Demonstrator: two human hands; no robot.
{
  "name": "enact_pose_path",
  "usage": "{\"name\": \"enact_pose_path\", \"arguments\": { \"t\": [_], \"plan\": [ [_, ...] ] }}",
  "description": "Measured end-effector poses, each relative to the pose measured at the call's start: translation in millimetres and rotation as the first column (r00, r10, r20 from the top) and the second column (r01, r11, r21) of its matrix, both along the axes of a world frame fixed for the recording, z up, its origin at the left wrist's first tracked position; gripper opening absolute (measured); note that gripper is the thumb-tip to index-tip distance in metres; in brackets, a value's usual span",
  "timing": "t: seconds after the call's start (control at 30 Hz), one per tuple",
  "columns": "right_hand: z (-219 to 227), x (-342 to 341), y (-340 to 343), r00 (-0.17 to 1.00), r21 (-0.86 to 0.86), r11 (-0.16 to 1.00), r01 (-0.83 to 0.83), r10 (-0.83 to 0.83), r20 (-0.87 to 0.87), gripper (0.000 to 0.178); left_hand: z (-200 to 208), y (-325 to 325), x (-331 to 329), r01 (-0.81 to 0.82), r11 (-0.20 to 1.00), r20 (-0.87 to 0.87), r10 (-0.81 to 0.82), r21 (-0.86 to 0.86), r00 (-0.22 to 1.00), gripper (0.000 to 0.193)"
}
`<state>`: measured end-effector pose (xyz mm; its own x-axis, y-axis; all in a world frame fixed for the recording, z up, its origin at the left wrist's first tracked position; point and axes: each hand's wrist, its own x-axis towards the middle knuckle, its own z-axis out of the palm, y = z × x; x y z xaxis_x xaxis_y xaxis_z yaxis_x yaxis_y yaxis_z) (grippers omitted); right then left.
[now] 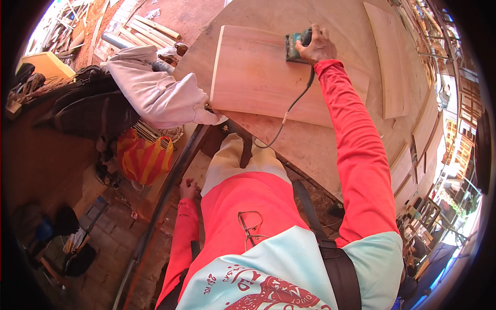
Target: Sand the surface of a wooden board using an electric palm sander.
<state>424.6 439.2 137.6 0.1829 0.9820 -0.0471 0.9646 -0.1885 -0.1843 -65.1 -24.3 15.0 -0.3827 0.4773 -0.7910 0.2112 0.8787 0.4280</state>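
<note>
Pinkish wood on the go here: one broad panel [258, 77] lying flat on the worktop [201, 62], with my sander [294, 49] sitting on it near the far edge. I'm running this from afar, so take it as a read off the head view: looks like the surface-smoothing step. I can't tell whether the sander is running, or how smooth the wood is.

Hands: the right hand [319, 49] is wrapped over the sander's top. The left hand [189, 189] hangs low beside the body, off the worktop, fingers a bit curled; can't see anything in it.

Next move, I'd guess: keep the sander flat and sweep it along the panel, minding the cord [297, 102], which droops over the near edge.

Headcount: one sander, one cord, one panel, one long board [388, 62] off to the right. More boards past that, too bent by the lens to count. Also one pale cloth [155, 88], one striped bag [143, 156], one pair of glasses [249, 227] on the shirt.
</note>
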Motion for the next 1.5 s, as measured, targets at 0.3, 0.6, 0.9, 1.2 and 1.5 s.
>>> {"name": "enact_pose_path", "arguments": {
  "t": [0.3,0.6,0.9,1.2,1.5],
  "plan": [
    [1.5,-50.0,17.6,0.998,-0.020,0.998,-0.067,0.067,-0.015,0.066,-18.5,-17.6,-10.0,0.010,1.000,0.080,-0.011,0.019,0.997,0.018],
    [-0.4,-31.3,14.9,1.000,0.005,1.000,-0.024,0.024,-0.006,0.065,-45.1,-29.0,-26.6,0.003,0.996,0.020,-0.004,0.087,1.000,0.024],
    [6.8,-97.2,-0.1,0.987,-0.002,0.988,-0.158,0.157,-0.016,0.062,-16.6,-7.2,-13.1,0.002,0.999,0.042,-0.004,0.052,0.999,0.025],
    [4.7,-89.3,3.8,0.996,-0.025,0.996,-0.082,0.082,-0.020,0.061,-17.0,0.5,-17.6,0.015,0.998,0.030,-0.017,0.064,0.999,0.024],
    [5.8,-159.7,23.6,0.978,0.005,0.979,-0.206,0.206,-0.033,0.063,-22.4,-30.7,-46.2,0.068,0.987,-0.039,-0.063,0.148,0.997,0.022]
  ]
}}
